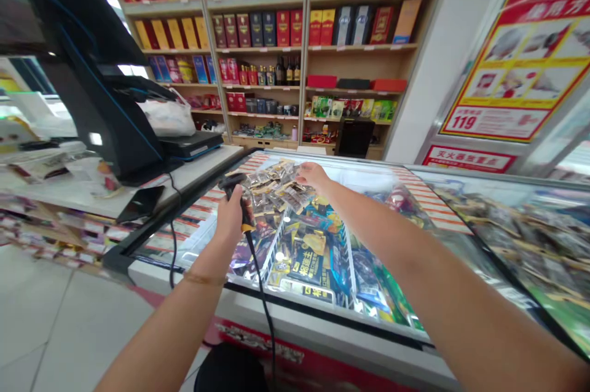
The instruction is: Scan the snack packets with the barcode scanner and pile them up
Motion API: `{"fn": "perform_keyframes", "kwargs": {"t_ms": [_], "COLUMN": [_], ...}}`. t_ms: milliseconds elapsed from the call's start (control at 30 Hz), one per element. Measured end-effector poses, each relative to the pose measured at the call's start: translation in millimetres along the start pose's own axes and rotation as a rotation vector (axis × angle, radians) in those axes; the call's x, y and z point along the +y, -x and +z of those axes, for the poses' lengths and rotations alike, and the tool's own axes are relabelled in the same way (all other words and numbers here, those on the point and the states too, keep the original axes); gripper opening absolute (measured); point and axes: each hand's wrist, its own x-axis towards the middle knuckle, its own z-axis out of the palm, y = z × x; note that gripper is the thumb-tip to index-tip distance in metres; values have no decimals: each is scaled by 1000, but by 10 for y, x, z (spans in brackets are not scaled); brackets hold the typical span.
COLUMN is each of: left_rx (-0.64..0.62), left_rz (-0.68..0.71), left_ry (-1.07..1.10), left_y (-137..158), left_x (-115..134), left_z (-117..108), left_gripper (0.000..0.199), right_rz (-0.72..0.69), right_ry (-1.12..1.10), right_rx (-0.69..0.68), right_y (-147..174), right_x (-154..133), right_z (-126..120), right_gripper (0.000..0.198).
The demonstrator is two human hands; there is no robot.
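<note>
My left hand [229,214] is wrapped round the handle of a black corded barcode scanner [247,207], its head pointing away from me over the freezer's left side. A black cable hangs from the scanner's yellow-ringed base. My right hand [313,176] reaches forward to the far edge of a pile of small clear packets [276,186] with brown contents, lying on the glass lid. Its fingers are bent together at a packet on the pile's right; the grip is small and partly blurred.
The chest freezer [318,300] holds wire baskets of colourful bags. On the left counter are a black checkout terminal [106,72], a phone [141,203] and a white plastic bag [168,115]. Shelves of boxes [258,29] stand behind. More packets [520,232] lie at right.
</note>
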Motion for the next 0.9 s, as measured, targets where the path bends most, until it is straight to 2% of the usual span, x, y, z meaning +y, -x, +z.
{"fn": "perform_keyframes", "kwargs": {"t_ms": [100,167,233,333,433,567,667,767,833,900], "left_rx": [-1,-23,-75,-174,-286,-444,-565,-679,-719,-743], "left_rz": [-22,-57,-95,-131,-154,-190,-216,-225,-207,-188], "left_ry": [6,10,22,30,31,13,-16,-30,-53,-79], "left_y": [16,58,126,279,489,865,1145,1319,1365,1373], "left_x": [-30,-61,-104,-201,-327,-499,-644,-810,-910,-981], "left_z": [19,97,233,529,899,1407,1700,1849,1867,1845], "left_gripper": [29,31,30,27,31,39,43,49,52,54], "right_rz": [11,7,-9,-38,-43,35,106,148,198,250], "right_ry": [4,23,50,101,144,271,485,709,1011,1335], "right_rx": [20,30,53,156,315,446,504,589,639,684], "right_y": [71,132,206,359,574,944,1281,1658,1918,2163], "right_x": [8,20,38,70,101,95,1,-160,-257,-307], "right_z": [-55,-255,-575,-1218,-1948,-2892,-3555,-4218,-4660,-5061], "right_gripper": [19,18,19,21,16,11,8,9,12,26]}}
